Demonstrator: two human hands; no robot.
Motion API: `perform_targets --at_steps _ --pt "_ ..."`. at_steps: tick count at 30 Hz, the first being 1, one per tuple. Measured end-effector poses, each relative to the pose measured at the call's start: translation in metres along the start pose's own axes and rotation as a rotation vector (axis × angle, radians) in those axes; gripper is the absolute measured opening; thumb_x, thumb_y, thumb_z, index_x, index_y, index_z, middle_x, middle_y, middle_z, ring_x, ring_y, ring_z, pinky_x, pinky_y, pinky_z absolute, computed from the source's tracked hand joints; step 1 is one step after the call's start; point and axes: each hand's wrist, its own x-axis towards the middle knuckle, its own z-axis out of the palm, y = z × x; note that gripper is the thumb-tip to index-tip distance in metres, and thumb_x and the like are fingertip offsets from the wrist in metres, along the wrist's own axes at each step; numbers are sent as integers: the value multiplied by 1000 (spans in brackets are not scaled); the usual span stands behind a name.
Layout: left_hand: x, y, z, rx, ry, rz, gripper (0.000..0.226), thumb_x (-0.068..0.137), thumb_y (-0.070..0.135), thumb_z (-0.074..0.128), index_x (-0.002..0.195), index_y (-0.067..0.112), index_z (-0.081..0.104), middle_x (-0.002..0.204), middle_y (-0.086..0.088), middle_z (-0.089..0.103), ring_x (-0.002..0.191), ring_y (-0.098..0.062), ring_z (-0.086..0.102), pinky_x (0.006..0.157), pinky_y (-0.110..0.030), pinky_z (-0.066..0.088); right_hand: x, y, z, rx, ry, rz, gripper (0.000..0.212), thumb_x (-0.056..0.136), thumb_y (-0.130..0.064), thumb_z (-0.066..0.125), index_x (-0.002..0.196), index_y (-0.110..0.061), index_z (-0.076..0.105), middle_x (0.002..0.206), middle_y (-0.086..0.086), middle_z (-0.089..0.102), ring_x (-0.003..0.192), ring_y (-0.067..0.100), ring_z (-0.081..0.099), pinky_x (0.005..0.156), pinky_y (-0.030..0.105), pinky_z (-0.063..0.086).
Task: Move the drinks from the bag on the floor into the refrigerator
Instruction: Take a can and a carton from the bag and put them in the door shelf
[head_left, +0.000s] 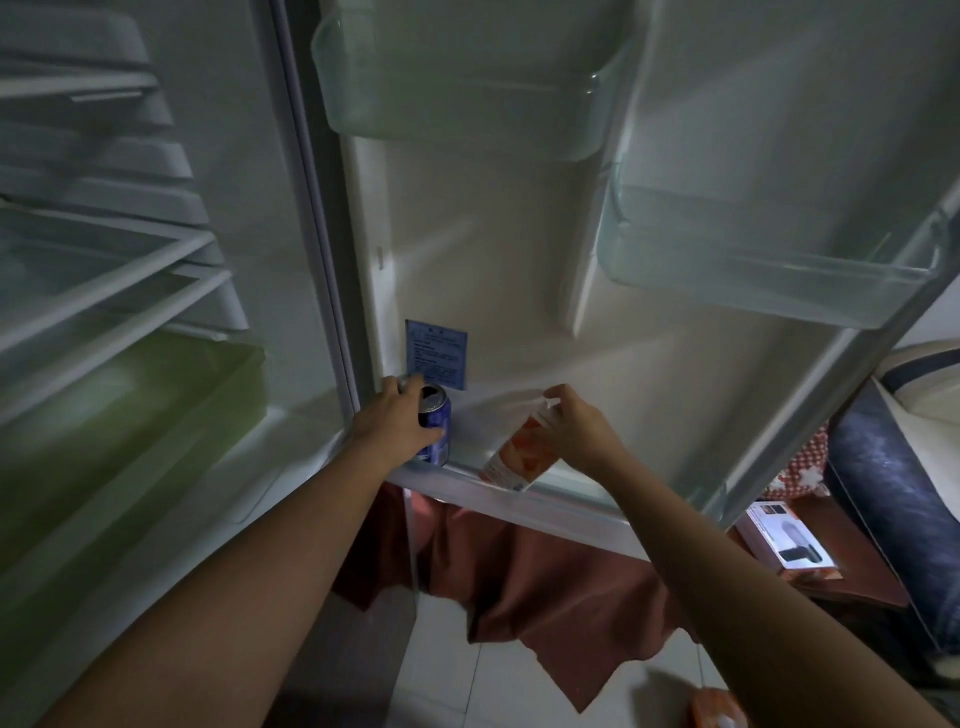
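Note:
The refrigerator stands open, its door (519, 270) swung out in front of me. My left hand (397, 421) grips a blue can (436, 431) that stands upright at the left end of the lowest door shelf (571, 499). My right hand (582, 426) holds an orange-and-white bottle (519, 457) by its top, tilted, with its base in the same shelf. A second silver can top (404, 383) shows just behind my left hand. The bag (719, 706) is an orange shape at the bottom edge of the view.
Two clear door bins (467, 104) (779, 260) hang above. Glass shelves (104, 291) and a green drawer (130, 415) fill the fridge interior on the left. A reddish cloth (545, 597) lies on the tiled floor. A box (789, 540) and dark furniture (893, 493) sit at right.

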Motion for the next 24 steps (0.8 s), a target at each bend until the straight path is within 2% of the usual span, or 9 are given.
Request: perform_targets --at_steps 6,10,13,18,24 --pt "-1 -4 -3 -51 12 7 75 82 38 62 142 21 20 145 -10 30 123 -32 46 95 -44 43 7 -12 13 -31 12 -35 56 77 -21 68 125 -12 40 120 15 59 103 30 58 88 42 51" --pt "-4 -4 -3 -72 29 11 70 83 34 62 141 20 24 143 -10 33 122 -31 47 94 -43 43 8 -14 19 -56 19 -61 46 77 -10 65 117 -8 44 116 17 57 99 31 57 84 39 49" --pt "-5 -4 -2 -62 43 6 67 85 34 61 140 19 26 143 -9 34 122 -31 47 93 -43 43 8 -12 20 -63 12 -89 42 75 -12 68 112 -7 47 112 17 57 97 31 57 84 41 50" --pt "-6 -4 -1 -50 41 18 66 87 31 59 141 19 24 145 -8 33 123 -31 47 93 -43 42 5 -6 20 -109 13 -157 50 79 -11 64 126 -15 46 120 19 54 103 33 56 89 36 45" --pt "-6 -6 0 -56 34 33 68 86 31 60 141 20 23 147 -7 33 125 -30 44 94 -45 43 0 -4 20 -92 10 -133 53 81 -7 61 128 -13 37 120 20 57 102 35 58 89 45 50"
